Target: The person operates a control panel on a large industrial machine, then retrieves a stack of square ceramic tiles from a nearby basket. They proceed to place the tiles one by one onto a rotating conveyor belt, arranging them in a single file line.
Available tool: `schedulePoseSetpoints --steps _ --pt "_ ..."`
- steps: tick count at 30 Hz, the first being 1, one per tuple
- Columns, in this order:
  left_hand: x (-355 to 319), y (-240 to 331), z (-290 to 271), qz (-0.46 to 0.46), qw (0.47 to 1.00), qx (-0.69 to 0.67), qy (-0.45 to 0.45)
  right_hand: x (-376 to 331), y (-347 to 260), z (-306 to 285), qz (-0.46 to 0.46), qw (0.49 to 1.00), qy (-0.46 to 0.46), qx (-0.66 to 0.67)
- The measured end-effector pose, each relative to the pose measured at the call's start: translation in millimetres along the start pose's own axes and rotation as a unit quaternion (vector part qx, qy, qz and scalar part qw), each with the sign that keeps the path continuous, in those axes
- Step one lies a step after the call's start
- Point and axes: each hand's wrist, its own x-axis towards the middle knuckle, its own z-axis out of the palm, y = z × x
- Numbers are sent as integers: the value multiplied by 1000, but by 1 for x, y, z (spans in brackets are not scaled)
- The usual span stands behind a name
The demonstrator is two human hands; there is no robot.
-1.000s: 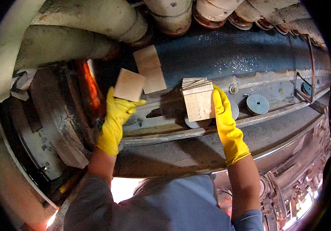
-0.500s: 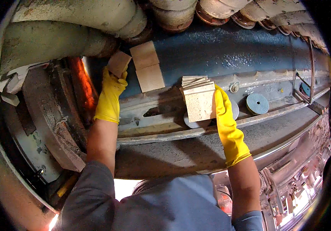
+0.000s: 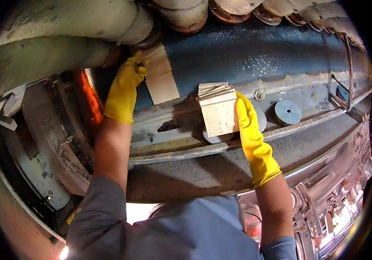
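Observation:
My left hand (image 3: 127, 82), in a yellow rubber glove, reaches to the far end of a short row of beige tiles. Its fingers are curled at the left edge of a tile (image 3: 152, 51), which is mostly hidden by the glove and shadow. Two more tiles lie edge to edge on the dark wet belt, the nearer one (image 3: 163, 88) in plain sight. My right hand (image 3: 244, 113), gloved alike, grips the right side of a stack of beige tiles (image 3: 219, 117) with a pitted face. The stack's upper tiles are fanned out.
A bluish round polishing pad (image 3: 288, 112) lies on the metal ledge (image 3: 173, 155) to the right. Grey discs (image 3: 220, 138) sit under the stack. Thick pipes (image 3: 64, 21) hang over the belt's far side. A metal bar frame (image 3: 349, 73) stands at the right.
My left hand has moved up and away with its tile, to the far end of the row. My right hand keeps its grip on the stack. The view has shifted slightly.

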Motion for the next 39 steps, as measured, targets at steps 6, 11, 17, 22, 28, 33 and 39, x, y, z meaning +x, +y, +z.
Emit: schedulePoseSetpoints --steps 6,11,17,22,28,33,39 --pt "-24 -29 8 426 546 707 144 0 1 -3 8 999 5 37" --pt "-1 -23 -20 488 542 676 109 4 10 -4 8 1000 -6 25" --pt "-11 -19 57 338 494 777 194 2 9 -7 25 998 0 61" --pt "18 -29 2 257 945 58 193 6 19 -5 24 997 -5 77" --pt "-83 -72 41 379 780 446 220 5 18 -8 19 998 14 60" --pt "-132 -137 32 395 528 743 111 7 17 -9 17 998 5 54" --pt "-114 -156 16 413 461 773 139 8 21 -10 4 999 4 39"
